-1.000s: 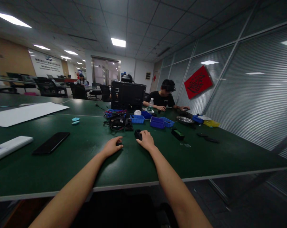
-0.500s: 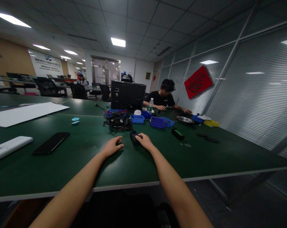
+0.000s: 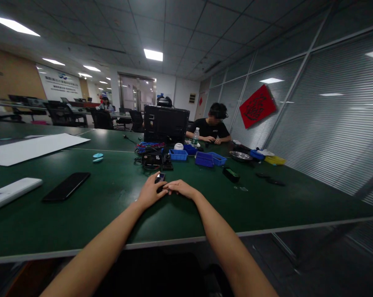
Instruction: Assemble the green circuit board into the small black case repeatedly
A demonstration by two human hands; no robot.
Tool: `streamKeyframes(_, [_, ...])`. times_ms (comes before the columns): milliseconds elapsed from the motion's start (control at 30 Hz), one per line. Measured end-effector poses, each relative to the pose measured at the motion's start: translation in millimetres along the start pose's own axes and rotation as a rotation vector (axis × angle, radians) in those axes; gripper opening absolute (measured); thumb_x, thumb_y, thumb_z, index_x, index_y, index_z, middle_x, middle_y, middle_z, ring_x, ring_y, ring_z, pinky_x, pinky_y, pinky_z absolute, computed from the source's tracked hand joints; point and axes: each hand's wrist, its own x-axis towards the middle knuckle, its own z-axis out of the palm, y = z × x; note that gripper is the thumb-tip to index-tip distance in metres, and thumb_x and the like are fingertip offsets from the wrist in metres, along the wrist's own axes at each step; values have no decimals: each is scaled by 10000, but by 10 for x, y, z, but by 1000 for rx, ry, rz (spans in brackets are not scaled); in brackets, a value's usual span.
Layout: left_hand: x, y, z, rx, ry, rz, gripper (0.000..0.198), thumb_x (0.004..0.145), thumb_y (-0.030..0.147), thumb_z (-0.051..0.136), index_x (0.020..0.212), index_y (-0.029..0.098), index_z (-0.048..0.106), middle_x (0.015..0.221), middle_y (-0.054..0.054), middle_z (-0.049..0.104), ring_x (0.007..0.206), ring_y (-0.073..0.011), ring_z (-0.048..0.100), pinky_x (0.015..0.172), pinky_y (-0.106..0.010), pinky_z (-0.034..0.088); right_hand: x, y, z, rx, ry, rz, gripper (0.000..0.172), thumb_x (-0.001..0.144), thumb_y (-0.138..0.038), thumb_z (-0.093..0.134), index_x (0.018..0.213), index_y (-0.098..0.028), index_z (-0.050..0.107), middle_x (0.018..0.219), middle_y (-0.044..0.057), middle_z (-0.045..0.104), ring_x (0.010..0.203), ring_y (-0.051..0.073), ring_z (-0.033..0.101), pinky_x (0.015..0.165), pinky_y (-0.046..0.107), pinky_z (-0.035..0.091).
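Both of my hands meet over a small black device [image 3: 159, 178] on the green table [image 3: 118, 214]. My left hand [image 3: 151, 191] cups the device from the left, fingers curled round it. My right hand [image 3: 180, 188] lies beside it, with its fingertips touching the device and the left hand's fingers. The device shows a small lit face on top; most of its body is hidden by my fingers.
A black phone [image 3: 66, 186] and a white bar [image 3: 10, 192] lie at left. Blue bins [image 3: 205, 159], a cable bundle [image 3: 152, 161], a black monitor [image 3: 165, 124] and a metal dish [image 3: 240, 156] stand beyond. A black block [image 3: 231, 174] sits right. A person [image 3: 211, 128] sits opposite.
My right hand has slid the small black device leftward to my left hand, which has lifted slightly and closed round it. The person opposite has drawn both hands together.
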Motion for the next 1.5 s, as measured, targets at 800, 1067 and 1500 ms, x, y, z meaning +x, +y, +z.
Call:
streamKeyframes(800, [-146, -830, -716, 289, 267, -1090, 379, 728, 285, 480, 1097, 299, 565, 1349, -114, 240, 1155, -352, 335, 851, -511, 358, 23, 219, -147, 118, 285, 107, 201, 718, -194, 553, 888, -106, 615, 800, 76, 656, 589, 84, 536, 393, 146, 374])
streamKeyframes(1067, [-293, -1038, -957, 279, 396, -1225, 421, 722, 288, 473, 1138, 285, 533, 1344, -96, 236, 1149, -355, 324, 887, -509, 309, 37, 259, -160, 116, 282, 121, 209, 715, -189, 553, 898, -102, 604, 799, 78, 654, 585, 85, 535, 385, 147, 371])
streamKeyframes(1500, [-141, -654, -637, 313, 105, -821, 374, 678, 314, 516, 1045, 268, 573, 1095, -112, 347, 1012, -304, 415, 811, -400, 393, 33, 219, -145, 96, 283, 118, 211, 713, -207, 559, 893, -111, 613, 792, 74, 655, 581, 84, 528, 382, 148, 367])
